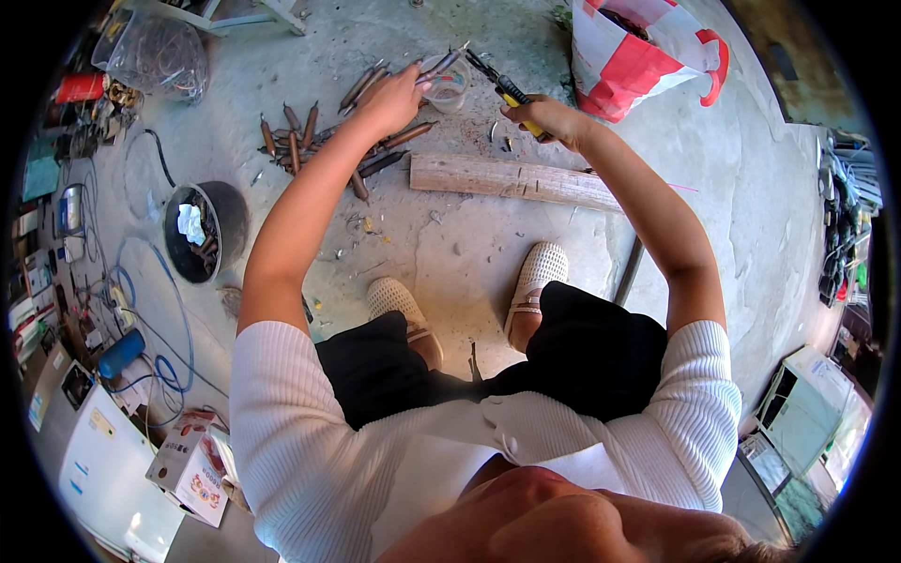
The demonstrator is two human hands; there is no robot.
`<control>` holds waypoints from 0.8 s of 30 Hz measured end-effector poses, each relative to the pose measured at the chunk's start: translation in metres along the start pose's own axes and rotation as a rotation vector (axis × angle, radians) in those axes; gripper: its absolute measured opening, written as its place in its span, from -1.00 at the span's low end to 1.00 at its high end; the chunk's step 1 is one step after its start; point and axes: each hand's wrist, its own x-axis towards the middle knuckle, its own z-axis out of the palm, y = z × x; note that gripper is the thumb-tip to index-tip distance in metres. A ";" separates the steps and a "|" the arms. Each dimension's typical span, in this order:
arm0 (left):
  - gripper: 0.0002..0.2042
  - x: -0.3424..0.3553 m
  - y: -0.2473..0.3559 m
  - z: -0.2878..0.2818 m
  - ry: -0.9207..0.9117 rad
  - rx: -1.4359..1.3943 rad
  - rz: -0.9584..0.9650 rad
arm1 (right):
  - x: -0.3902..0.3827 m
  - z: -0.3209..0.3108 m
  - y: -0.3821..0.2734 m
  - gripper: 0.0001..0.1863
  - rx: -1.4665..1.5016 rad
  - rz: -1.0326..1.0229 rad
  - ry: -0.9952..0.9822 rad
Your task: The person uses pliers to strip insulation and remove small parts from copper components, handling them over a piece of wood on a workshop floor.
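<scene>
My left hand [392, 98] is closed around a slim brownish cylinder [441, 66] with a thin tip. That cylinder lies over the rim of a small clear plastic tub [449, 89]. In my right hand [554, 122] is a long yellow-and-black hand tool [511, 96], whose exact kind I cannot make out. Its dark end points up and left, near the cylinder's tip. Several similar brown cylinders [295, 150] with narrow ends lie in a loose pile on the floor, left of and below my left hand. Small scraps are scattered by the tub.
A wooden plank [511, 178] lies between my feet and the tub. To the left stands a black bucket [211, 225] holding brown pieces and white crumpled paper. A red-and-white bag [624, 56] stands at the far right. A clear bin [155, 56] is at the far left, with cables [178, 281] nearer.
</scene>
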 end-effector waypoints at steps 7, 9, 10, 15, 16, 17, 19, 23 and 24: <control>-0.72 -0.002 0.005 -0.003 -0.026 0.032 -0.015 | 0.000 -0.001 -0.004 -0.52 0.064 0.032 -0.024; -0.72 -0.003 0.009 -0.006 -0.046 0.050 -0.014 | 0.004 -0.001 -0.003 -0.51 0.057 0.042 -0.017; -0.73 -0.003 0.009 -0.005 -0.039 0.058 -0.007 | 0.006 -0.001 -0.003 -0.50 0.053 0.047 -0.014; -0.74 -0.002 0.008 -0.002 -0.018 0.065 0.011 | 0.011 0.002 -0.002 -0.57 -0.008 -0.039 0.030; -0.74 -0.002 0.008 -0.002 -0.010 0.060 0.016 | 0.012 0.002 -0.001 -0.61 -0.022 -0.051 0.039; -0.74 -0.001 0.009 -0.002 -0.003 0.055 0.021 | 0.012 0.002 0.001 -0.59 0.002 -0.053 0.024; -0.74 -0.002 0.008 -0.002 0.004 0.044 0.024 | 0.008 0.002 -0.002 -0.55 0.049 -0.059 -0.009; -0.74 -0.001 0.008 -0.002 0.011 0.029 0.022 | 0.006 0.001 -0.003 -0.57 0.089 -0.051 -0.054; -0.74 -0.001 0.008 -0.002 0.017 0.028 0.022 | 0.006 0.000 -0.003 -0.57 0.090 -0.056 -0.052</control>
